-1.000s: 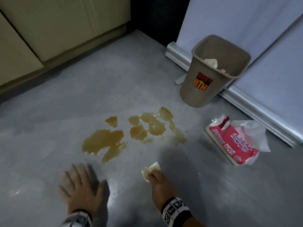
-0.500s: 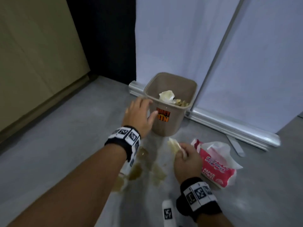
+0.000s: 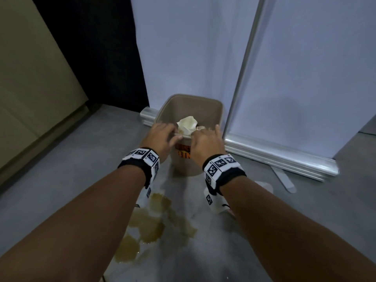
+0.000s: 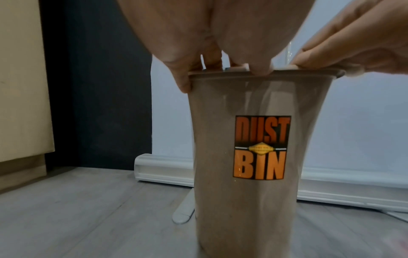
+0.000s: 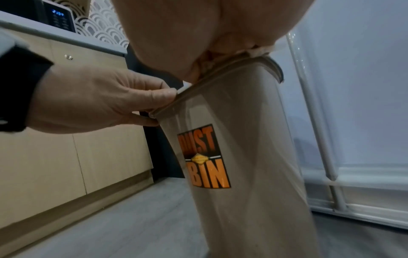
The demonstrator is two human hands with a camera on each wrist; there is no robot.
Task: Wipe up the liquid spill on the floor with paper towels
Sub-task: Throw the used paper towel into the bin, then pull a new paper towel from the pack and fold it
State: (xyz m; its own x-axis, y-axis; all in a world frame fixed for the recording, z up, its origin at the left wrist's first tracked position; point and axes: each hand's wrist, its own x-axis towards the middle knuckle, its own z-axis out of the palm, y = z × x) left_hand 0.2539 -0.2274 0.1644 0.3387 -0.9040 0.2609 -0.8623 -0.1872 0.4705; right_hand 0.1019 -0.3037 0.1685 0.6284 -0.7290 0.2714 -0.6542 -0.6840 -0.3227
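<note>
Gripping the bin (image 3: 184, 167) at its near rim, the left hand (image 3: 160, 139) has its fingers hooked over the edge and its thumb pressed against the outer wall; the left wrist view and the right wrist view both show this pinch on the rim. The bin stands upright on the floor (image 3: 71, 169), an orange "DUST BIN" label (image 4: 261, 147) on its near face.

The right hand (image 3: 206, 143) sits over the near right part of the rim. In the right wrist view a pale crumpled towel (image 5: 253, 51) shows under the palm at the rim; the fingers themselves are hidden, so I cannot tell whether they pinch it or lie loose.

Inside the bin lie wadded, stained towels (image 3: 188, 124).

The spill (image 3: 146, 226): brown patches on the floor, between the forearms and just on the near side of the bin, unwiped.

Both wrists carry black bands (image 3: 221, 165) with square black-and-white markers.

Behind the bin: a white screen (image 3: 305, 68) on a metal base rail (image 3: 284, 157), a flat foot (image 3: 283, 180) of the rail pointing out over the floor. Left: beige cabinets (image 3: 30, 88), with a dark gap (image 3: 97, 47) between them and the screen.
</note>
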